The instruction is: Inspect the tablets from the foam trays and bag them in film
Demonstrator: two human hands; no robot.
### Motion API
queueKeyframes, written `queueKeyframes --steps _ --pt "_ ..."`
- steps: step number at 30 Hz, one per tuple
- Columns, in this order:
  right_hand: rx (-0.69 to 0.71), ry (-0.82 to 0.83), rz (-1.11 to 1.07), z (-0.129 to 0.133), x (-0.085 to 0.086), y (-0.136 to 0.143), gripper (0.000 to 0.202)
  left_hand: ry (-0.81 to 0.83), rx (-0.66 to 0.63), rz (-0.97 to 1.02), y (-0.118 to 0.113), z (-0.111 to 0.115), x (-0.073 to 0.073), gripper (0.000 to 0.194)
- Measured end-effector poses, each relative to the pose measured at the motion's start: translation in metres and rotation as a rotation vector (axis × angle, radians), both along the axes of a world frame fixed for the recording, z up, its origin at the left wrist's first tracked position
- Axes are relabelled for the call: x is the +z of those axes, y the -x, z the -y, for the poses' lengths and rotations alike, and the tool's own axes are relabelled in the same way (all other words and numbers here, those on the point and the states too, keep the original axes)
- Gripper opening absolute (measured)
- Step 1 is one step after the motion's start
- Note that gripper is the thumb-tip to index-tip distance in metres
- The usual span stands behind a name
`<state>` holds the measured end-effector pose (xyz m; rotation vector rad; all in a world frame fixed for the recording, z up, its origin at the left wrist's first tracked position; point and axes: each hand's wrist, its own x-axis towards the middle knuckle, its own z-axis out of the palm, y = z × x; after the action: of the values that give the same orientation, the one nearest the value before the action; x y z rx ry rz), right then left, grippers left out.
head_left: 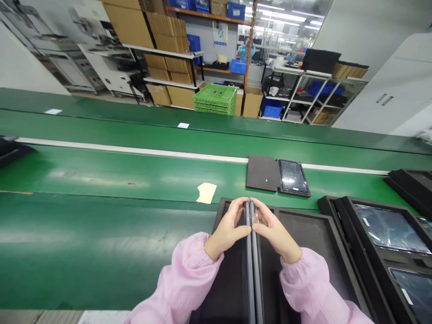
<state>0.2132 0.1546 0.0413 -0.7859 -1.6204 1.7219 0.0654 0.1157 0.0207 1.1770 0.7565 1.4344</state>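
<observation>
Two thin grey tablets, seen edge-on, stand upright side by side over a black foam tray [312, 225]. My left hand [232, 227] is closed on the left tablet [249, 265], thumb at the near edge and fingers at the far end. Mirroring it, my right hand [273, 229] grips the right tablet [257, 270]. The faces of both tablets are mostly turned out of sight, and their near ends run off the bottom of the picture. Beneath them, the tray shows shallow, dark recesses to either side.
Beyond the tray, a tablet [293, 176] lies beside a dark foam sheet [262, 173] on the green conveyor belt [101, 225]. A torn yellow paper [206, 192] is nearby. More foam trays [367, 243] holding tablets stand at right; another black tray [13, 150] is far left.
</observation>
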Motion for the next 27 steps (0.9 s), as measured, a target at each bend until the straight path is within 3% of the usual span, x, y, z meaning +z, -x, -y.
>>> queueKeyframes --steps 7,17,23,27 --pt "0.001 -0.074 0.035 -0.001 -0.003 -0.002 0.068 -0.012 0.018 -0.020 -0.001 -0.001 -0.007 0.062" --pt "-0.090 -0.080 -0.013 0.014 -0.003 -0.012 0.077 -0.036 0.088 -0.090 -0.012 0.000 -0.002 0.063" --pt "-0.043 -0.080 -0.068 0.045 -0.017 -0.037 0.074 -0.098 0.196 -0.241 -0.026 0.005 -0.018 0.065" --pt "-0.013 -0.109 -0.085 0.068 -0.021 -0.050 0.071 -0.095 0.285 -0.281 -0.042 0.027 -0.034 0.070"
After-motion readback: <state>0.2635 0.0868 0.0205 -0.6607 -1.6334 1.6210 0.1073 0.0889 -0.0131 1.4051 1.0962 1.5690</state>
